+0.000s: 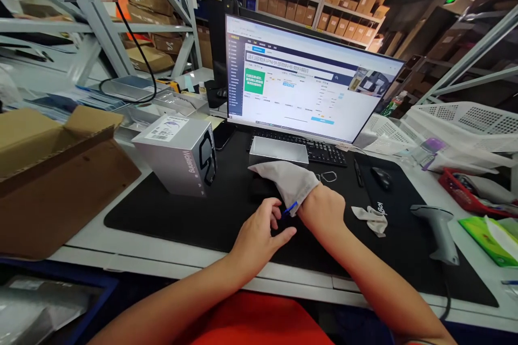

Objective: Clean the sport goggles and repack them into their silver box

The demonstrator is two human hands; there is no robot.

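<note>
My right hand (324, 207) is pushed into a light grey cloth glove (285, 178) that covers the fingers down to the knuckles. My left hand (261, 234) pinches the glove's blue-edged cuff (290, 208) beside the right wrist. Both hands hover over a black desk mat (170, 210). A second crumpled grey glove (372, 218) lies on the mat to the right of my right hand. A grey product box (178, 153) with a printed label stands on the mat to the left.
A monitor (307, 83) and black keyboard (319, 151) stand behind my hands, with a white flat box (278, 149) before the keyboard. An open cardboard box (52, 172) sits far left. A mouse (381, 177), barcode scanner (437, 229) and white baskets (465, 118) lie right. A person stands behind the shelving.
</note>
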